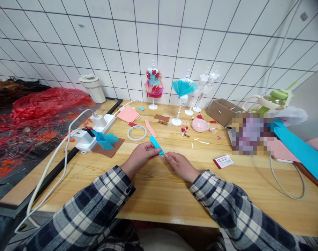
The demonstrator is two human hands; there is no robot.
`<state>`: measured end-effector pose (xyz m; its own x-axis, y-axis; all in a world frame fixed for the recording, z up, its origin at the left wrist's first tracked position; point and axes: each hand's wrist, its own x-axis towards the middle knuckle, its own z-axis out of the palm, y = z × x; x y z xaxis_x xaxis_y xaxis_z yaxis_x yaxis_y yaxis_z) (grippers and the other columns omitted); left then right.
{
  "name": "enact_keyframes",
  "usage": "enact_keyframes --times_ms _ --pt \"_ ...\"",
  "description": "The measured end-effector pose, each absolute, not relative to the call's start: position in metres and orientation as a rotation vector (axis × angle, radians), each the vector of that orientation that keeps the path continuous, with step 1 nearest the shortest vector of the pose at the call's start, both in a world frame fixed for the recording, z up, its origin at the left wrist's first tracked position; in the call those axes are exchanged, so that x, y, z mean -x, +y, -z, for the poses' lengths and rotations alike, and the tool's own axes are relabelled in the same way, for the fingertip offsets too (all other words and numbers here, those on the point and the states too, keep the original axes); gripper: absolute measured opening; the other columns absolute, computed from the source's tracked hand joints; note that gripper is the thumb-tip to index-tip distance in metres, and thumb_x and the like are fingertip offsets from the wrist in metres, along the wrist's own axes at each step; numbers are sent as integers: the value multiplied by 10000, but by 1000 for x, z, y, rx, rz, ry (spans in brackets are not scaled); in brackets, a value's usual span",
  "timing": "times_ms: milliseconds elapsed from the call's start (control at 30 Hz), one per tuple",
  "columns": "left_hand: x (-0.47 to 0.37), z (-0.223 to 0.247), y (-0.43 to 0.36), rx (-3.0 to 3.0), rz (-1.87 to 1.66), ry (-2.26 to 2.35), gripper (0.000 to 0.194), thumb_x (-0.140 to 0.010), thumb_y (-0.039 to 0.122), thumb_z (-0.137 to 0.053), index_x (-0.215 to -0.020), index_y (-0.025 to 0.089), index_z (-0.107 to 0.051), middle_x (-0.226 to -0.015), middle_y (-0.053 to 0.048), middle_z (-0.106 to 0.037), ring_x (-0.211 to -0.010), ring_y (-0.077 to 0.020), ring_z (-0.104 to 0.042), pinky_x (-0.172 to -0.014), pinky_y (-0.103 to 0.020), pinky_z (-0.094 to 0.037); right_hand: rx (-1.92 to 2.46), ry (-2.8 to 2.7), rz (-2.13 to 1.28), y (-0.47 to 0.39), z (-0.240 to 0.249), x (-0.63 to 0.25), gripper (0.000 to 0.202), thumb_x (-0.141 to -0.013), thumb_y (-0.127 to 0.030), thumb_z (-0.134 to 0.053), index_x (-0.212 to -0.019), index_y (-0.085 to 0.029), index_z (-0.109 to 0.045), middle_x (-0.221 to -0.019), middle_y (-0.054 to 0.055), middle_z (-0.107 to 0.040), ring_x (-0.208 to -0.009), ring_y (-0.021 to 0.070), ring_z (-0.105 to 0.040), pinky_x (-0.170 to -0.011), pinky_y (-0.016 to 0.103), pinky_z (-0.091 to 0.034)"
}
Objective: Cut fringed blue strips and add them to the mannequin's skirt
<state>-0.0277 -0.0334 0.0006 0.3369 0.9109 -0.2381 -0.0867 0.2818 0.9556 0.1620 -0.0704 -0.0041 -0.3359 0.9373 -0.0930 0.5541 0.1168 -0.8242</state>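
Note:
A narrow strip of bright blue crepe paper (pixel 155 143) slants between my hands above the middle of the table. My left hand (pixel 141 156) pinches it along its lower part, thumb on top. The fingertips of my right hand (pixel 180 165) are closed at its lower end, where the edge looks crinkled. Just beyond them lie a pink paper strip (pixel 150 129) and a roll of tape (pixel 137 132). Farther back stands a small mannequin (pixel 153 83) in a ruffled paper dress. Another mannequin (pixel 176 121) carries a blue pleated paper fan (pixel 184 88).
A pink bowl (pixel 200 124) sits among paper scraps. At left, a power strip (pixel 86 143) with white cables borders blue paper (pixel 106 140) on a brown sheet. A price tag (pixel 223 161) lies right of my hands. A cardboard box (pixel 223 111) and long blue paper (pixel 302 153) are at right.

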Motion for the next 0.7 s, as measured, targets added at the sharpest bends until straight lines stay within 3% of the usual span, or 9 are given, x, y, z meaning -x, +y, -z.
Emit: enact_keyframes --times_ms 300,700 --pt "28 -2 -31 -1034 -866 997 300 -627 358 -832 -796 154 -693 -765 -12 -710 -708 -141 -602 -707 -264 -428 1452 -2001 -1090 -71 3 -162 414 -966 -499 -359 -675 -214 -436 -580 -39 -469 -556 122 -430 -547 247 -291" --pt "20 -6 -36 -1033 -954 1052 313 -628 390 -813 -767 146 -673 -743 -17 -692 -715 -145 -587 -696 -266 -409 1439 -1916 -1061 -78 6 -159 431 -1002 -541 -239 -788 -234 -452 -604 -44 -617 -614 132 -551 -669 262 -378"
